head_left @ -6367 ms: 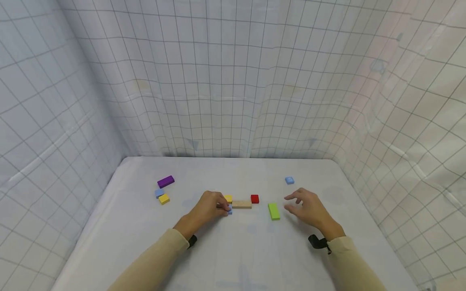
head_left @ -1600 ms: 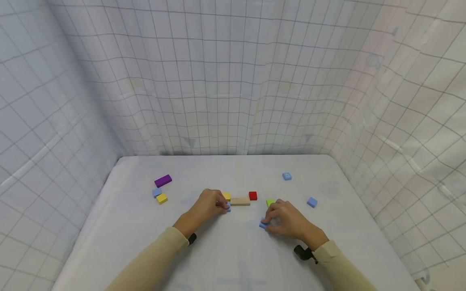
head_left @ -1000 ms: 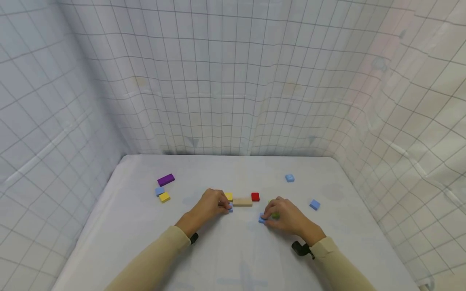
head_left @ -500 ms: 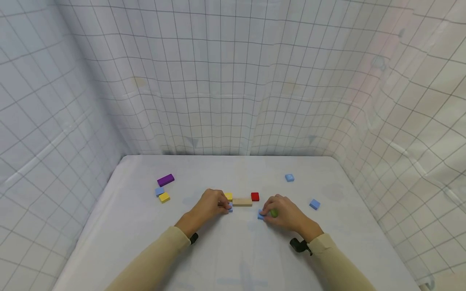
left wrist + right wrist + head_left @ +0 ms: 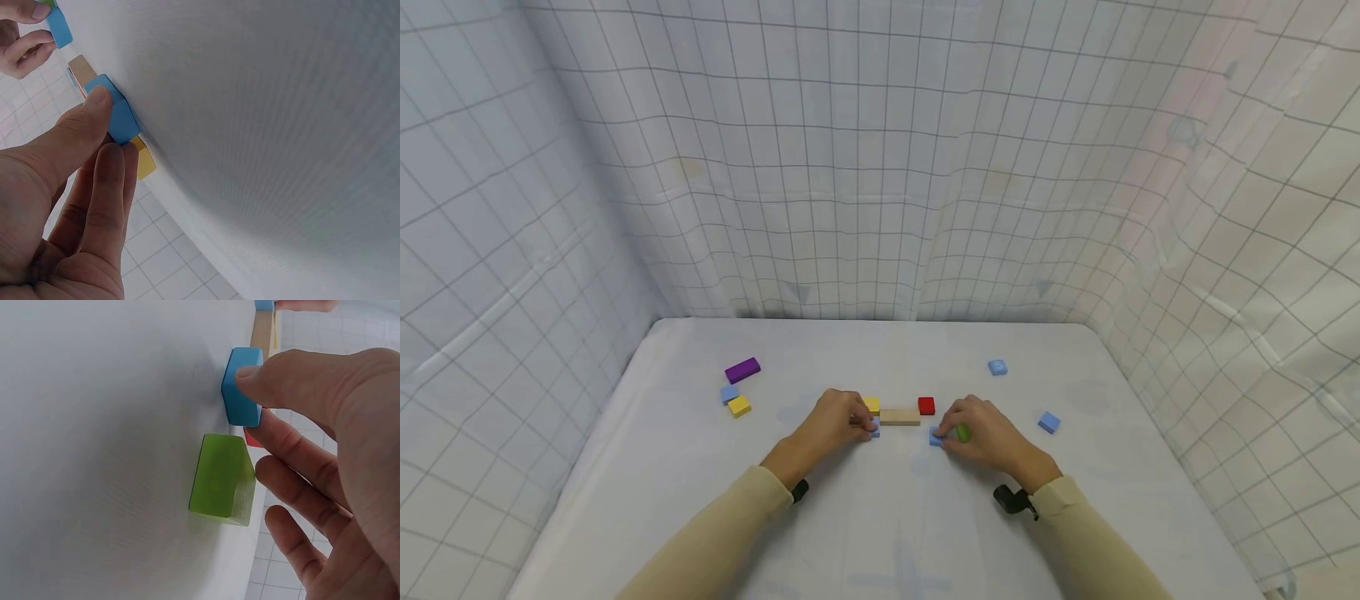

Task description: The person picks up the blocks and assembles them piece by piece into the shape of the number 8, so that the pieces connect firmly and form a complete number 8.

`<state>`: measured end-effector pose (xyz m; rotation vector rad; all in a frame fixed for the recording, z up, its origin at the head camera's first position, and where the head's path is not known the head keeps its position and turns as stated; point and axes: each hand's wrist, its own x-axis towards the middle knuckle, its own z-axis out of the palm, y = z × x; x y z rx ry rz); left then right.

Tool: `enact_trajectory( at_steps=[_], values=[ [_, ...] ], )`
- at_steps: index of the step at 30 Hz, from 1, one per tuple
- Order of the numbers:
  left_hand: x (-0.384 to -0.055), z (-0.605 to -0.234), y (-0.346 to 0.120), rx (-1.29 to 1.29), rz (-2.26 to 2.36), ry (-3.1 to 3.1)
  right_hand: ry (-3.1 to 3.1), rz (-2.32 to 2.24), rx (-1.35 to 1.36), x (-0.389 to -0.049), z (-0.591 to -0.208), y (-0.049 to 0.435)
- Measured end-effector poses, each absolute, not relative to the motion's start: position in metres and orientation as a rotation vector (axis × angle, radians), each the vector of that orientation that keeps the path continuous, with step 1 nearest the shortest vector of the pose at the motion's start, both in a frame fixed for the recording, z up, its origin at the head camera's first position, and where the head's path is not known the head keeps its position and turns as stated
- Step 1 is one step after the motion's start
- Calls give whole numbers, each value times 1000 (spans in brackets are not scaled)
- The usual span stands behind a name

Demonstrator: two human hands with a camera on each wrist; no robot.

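Observation:
My left hand (image 5: 827, 423) pinches a blue block (image 5: 123, 117) between thumb and fingers at the left end of a wooden block (image 5: 899, 417). Behind that end sits a yellow block (image 5: 872, 405). At the wooden block's right end, a red block (image 5: 927, 406) lies just behind it. My right hand (image 5: 991, 435) pinches another blue block (image 5: 239, 387) by thumb and index finger, a small gap short of the wooden block's front right corner. A green block (image 5: 220, 476) lies beside that hand's fingers, partly hidden by them in the head view.
On the left of the white table (image 5: 895, 517) lie a purple block (image 5: 742, 370), a blue block (image 5: 729, 394) and a yellow block (image 5: 740, 406). Two more light blue blocks, one farther back (image 5: 997, 367) and one nearer (image 5: 1049, 422), lie on the right. Gridded curtains surround the table.
Earlier, my right hand was off to the right, empty. It now holds a blue block, which has slid left and away from me toward the wooden block. My left hand has stayed put.

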<state>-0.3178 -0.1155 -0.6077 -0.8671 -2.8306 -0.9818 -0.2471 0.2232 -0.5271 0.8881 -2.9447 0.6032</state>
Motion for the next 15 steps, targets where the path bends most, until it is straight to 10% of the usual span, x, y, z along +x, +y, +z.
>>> enact_trajectory(
  at_steps=[15],
  values=[
    [-301, -583, -111, -884, -971, -2780, -2912, 619, 892, -256, -529, 218]
  ],
)
